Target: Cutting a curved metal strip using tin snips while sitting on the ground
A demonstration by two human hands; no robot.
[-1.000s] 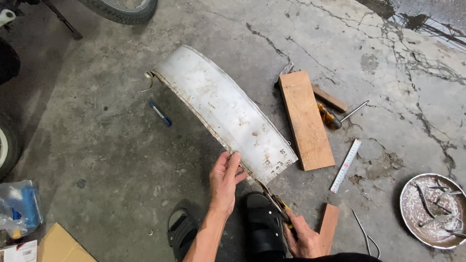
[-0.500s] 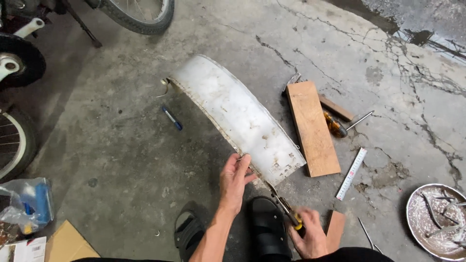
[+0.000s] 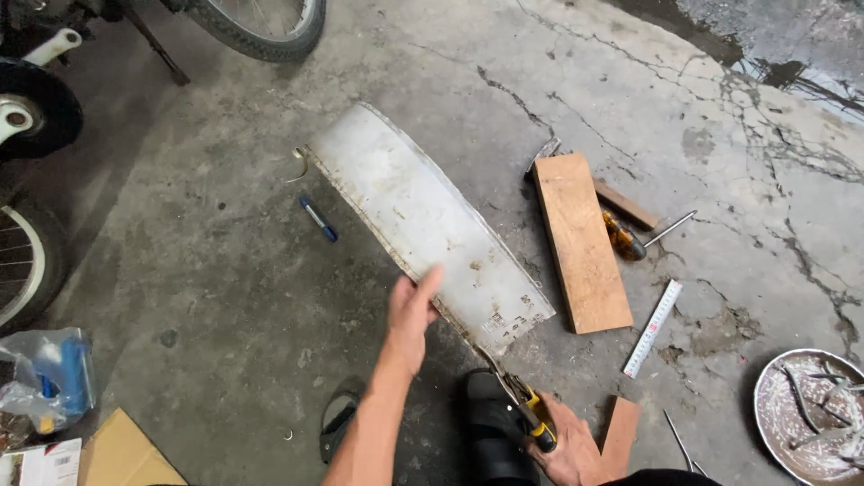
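Left hand [image 3: 412, 315] spread flat on my curved metal sheet [image 3: 425, 225], right hand [image 3: 565, 448] gripping yellow-handled snips [image 3: 526, 409] at its edge, wooden board [image 3: 580, 241] beside.

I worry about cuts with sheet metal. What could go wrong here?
The left hand presses bare on the metal sheet right at its ragged edge, so a slip could cut it. The right hand works snips close to a sandalled foot, which may get nicked. The screwdriver lying loose nearby could roll underfoot.
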